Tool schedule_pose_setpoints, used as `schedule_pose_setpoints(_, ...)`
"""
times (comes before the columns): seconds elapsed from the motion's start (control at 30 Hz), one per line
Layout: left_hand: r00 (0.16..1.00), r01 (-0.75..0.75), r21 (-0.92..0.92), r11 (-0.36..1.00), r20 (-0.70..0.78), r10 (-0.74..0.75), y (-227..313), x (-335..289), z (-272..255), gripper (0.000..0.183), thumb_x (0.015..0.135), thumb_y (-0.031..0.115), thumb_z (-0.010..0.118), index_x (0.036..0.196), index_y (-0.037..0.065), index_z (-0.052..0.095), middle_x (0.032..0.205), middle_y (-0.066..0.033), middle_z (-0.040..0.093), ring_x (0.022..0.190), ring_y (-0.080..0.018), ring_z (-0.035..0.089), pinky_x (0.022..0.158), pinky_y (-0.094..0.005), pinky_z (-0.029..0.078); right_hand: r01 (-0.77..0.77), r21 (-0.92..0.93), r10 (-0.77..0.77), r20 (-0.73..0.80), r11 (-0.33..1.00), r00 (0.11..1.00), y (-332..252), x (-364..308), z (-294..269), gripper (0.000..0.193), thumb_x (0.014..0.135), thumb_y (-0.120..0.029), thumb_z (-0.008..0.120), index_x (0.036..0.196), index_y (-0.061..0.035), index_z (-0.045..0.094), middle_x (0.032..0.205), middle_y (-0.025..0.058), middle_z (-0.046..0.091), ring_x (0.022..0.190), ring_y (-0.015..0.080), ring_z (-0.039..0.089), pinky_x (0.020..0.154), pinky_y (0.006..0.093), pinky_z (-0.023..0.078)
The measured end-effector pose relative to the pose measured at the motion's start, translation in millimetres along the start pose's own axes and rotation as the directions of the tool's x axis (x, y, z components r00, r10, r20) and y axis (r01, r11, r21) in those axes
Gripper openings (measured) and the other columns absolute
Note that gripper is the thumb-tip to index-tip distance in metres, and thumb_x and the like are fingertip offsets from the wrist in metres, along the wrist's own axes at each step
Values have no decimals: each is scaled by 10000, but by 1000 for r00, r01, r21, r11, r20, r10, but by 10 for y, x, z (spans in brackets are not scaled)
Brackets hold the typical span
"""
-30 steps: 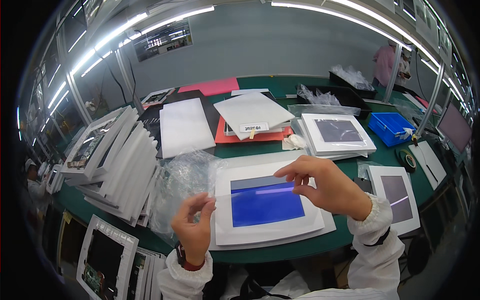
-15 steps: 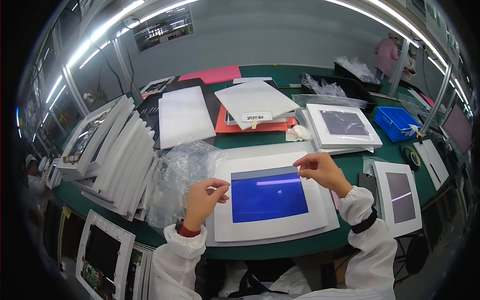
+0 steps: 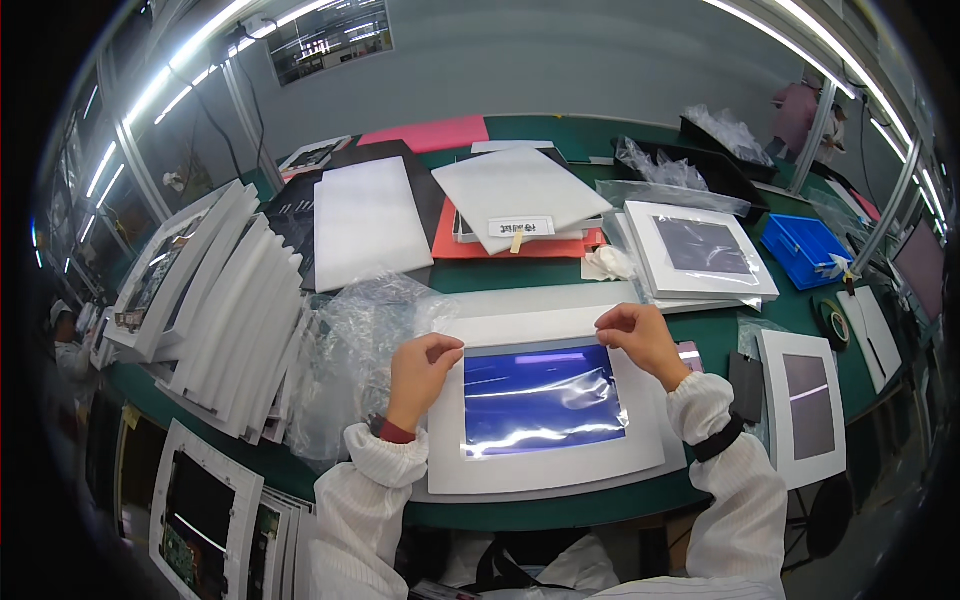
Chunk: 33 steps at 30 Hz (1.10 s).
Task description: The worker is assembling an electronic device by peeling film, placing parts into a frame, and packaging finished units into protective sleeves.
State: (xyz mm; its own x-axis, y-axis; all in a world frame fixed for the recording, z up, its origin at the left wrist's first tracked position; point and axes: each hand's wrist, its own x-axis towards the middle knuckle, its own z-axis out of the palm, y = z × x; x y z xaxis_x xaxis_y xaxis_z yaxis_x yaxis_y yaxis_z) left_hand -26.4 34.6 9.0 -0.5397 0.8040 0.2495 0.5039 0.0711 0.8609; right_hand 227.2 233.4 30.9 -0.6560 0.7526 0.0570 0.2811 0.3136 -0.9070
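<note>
In the head view, a white-framed flat panel with a blue rectangular screen [image 3: 545, 476] is lying face up near the edge of a green table [image 3: 460, 514], its long axis running left to right. The left hand [image 3: 418, 380] and right hand [image 3: 645, 347] are pinching, fingertips together, the upper corners of a clear glossy plastic film [image 3: 590, 388], which is stretching nearer the person, over the screen.

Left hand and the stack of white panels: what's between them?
Crumpled clear plastic lies between the left hand and the stack, in the head view.
</note>
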Motion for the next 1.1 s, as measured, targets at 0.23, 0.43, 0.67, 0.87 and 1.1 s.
schedule_pose_setpoints(0.23,999,6,99,995,-39,-3,-15,37,48,147,761,109,681,885,36,708,766,-109,692,671,-193,657,659,-282,499,48,-118,-51,-22,992,998,62,58,1,141,765,-18,700,901,13,683,815,73,693,757,128,655,713,250,514)
schedule_pose_setpoints(0.43,1000,20,195,981,-20,-16,79,21,11,206,757,106,686,955,47,691,867,-122,689,672,-195,650,650,-289,493,11,-254,-11,3,967,1000,28,61,4,192,745,-54,722,931,-23,690,885,81,696,810,176,659,755,285,509)
schedule_pose_setpoints(0.67,949,-311,306,900,51,311,210,-214,84,343,773,56,675,1113,57,633,1202,-166,575,976,-288,611,815,-331,488,446,-553,-453,134,704,881,-100,-243,263,417,770,-158,708,1159,-59,594,1272,155,523,1177,345,481,987,410,397)
schedule_pose_setpoints(0.87,760,-618,409,671,531,376,184,-369,318,554,893,336,575,1354,58,442,1444,-188,357,1376,-362,260,1110,-473,220,621,-655,-345,516,430,784,60,-434,539,690,916,-534,431,1426,-84,314,1504,172,231,1402,350,185,1136,486,168)
schedule_pose_setpoints(1.1,803,-575,597,560,543,245,129,-491,190,630,931,465,451,1416,74,353,1482,-189,285,1391,-364,214,1123,-515,144,510,-752,-194,474,419,859,224,-498,239,732,923,-590,348,1475,-127,215,1530,164,167,1422,349,101,1147,472,110)
